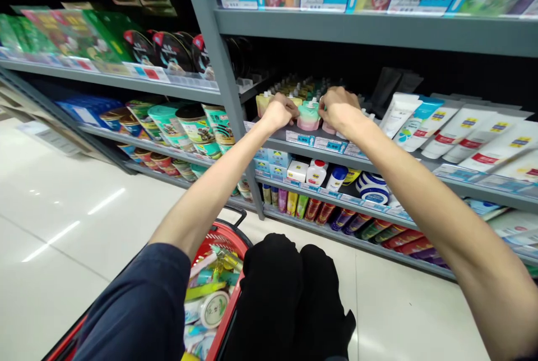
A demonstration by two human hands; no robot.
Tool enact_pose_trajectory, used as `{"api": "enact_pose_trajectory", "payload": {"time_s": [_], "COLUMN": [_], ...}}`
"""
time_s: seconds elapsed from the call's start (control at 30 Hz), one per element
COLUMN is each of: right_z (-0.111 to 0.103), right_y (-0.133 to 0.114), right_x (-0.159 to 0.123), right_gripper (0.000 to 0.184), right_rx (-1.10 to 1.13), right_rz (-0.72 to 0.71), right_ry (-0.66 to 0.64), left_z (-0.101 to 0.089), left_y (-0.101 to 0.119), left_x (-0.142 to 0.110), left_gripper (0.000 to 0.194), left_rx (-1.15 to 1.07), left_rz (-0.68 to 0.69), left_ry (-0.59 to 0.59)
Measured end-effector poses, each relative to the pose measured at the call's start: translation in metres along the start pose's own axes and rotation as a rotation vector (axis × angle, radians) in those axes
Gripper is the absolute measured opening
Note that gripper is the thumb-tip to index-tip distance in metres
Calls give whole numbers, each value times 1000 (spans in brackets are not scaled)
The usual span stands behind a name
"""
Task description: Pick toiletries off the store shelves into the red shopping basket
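Observation:
Both my hands reach into the middle shelf, among small spout pouches. A pink and green spout pouch (309, 116) with a white cap stands upright between them at the shelf's front. My left hand (282, 111), fingers bent and closed, is at its left side, next to yellowish pouches (264, 103); what the fingertips grip is hidden. On the other side my right hand (339, 107) curls its fingers down over a neighbouring pink pouch (328, 127), mostly covered by the hand. More capped pouches (300, 87) stand in rows behind.
A red shopping basket (229, 322) full of packages stands on the floor by my left knee. White tubes (454, 125) lean right of my hands. A grey upright post (222, 58) divides the shelves. Price tags (299, 138) line the shelf edge; another shelf board (370, 27) runs above.

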State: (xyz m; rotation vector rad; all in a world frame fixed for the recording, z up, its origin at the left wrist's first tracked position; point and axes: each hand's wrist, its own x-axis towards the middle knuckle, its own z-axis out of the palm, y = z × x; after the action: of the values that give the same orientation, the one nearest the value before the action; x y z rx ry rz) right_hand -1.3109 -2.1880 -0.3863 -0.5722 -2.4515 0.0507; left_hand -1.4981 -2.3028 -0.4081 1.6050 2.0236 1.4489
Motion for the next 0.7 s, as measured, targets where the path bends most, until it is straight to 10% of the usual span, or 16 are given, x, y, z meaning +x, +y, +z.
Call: {"api": "enact_pose_trajectory", "payload": {"time_s": [0.7], "right_z": [-25], "right_y": [-13], "right_x": [-5], "right_gripper": [30], "right_rx": [-80], "right_rz": [131], "right_ry": [-134], "left_z": [3], "left_y": [-6], "left_x": [1], "left_gripper": [17], "left_rx": [142], "left_rz": [37], "left_ry": [37]}}
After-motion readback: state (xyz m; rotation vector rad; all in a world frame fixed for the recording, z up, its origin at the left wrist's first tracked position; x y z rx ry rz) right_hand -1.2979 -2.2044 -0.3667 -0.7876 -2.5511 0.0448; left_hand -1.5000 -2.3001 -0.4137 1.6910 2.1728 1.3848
